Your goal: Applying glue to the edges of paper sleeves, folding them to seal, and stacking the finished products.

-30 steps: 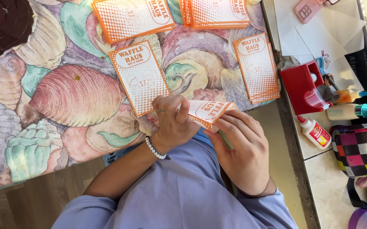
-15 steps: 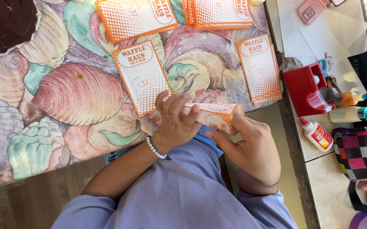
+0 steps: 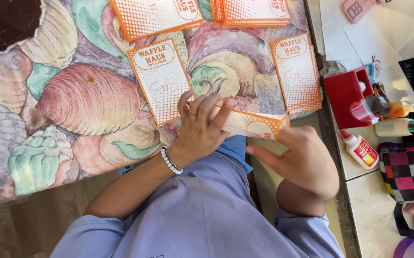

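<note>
My left hand (image 3: 201, 129), with a ring and a bead bracelet, presses down on one end of a folded orange and white paper bag (image 3: 252, 123) at the table's near edge. My right hand (image 3: 305, 160) holds the bag's other end from below. The bag lies almost level between both hands. A flat bag of the same kind (image 3: 161, 79) lies on the seashell-patterned tablecloth (image 3: 80, 102) just beyond my left hand. Another flat bag (image 3: 296, 71) lies beyond my right hand.
Two stacks of the same bags (image 3: 156, 14) (image 3: 254, 10) lie at the table's far side. On a side counter to the right stand a red holder (image 3: 348, 98), a white glue bottle (image 3: 360, 148), other bottles (image 3: 400, 126) and a checkered bag (image 3: 410, 169).
The bag has been turned from tilted to almost level and stretched out. My right hand slid right along it; my left hand now lies flat on top.
</note>
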